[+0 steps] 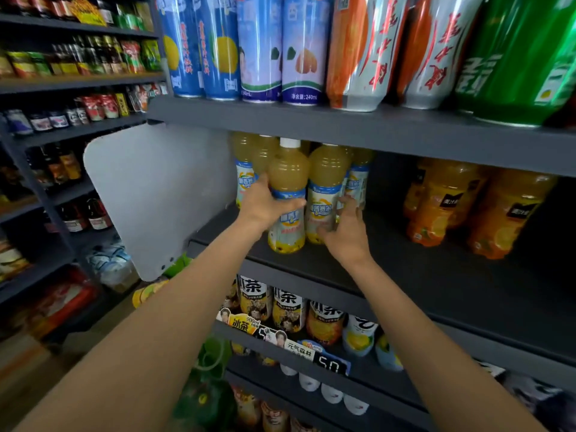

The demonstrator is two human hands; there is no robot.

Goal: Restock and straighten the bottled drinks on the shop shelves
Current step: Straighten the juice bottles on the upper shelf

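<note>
Several yellow juice bottles with blue-and-white labels stand at the left end of the dark middle shelf [389,275]. My left hand [265,204] grips the front-left juice bottle [288,182], which has a white cap, thumb across its label. My right hand [346,229] curls around the lower right side of the neighbouring juice bottle [324,188]. More of the same bottles [246,160] stand behind these two, partly hidden.
Orange juice bottles [436,204] stand at the right of the same shelf, with bare shelf between the groups. Tall cans [299,51] fill the shelf above. Iced tea bottles [288,310] sit below. A grey end panel [156,188] closes the shelf's left side.
</note>
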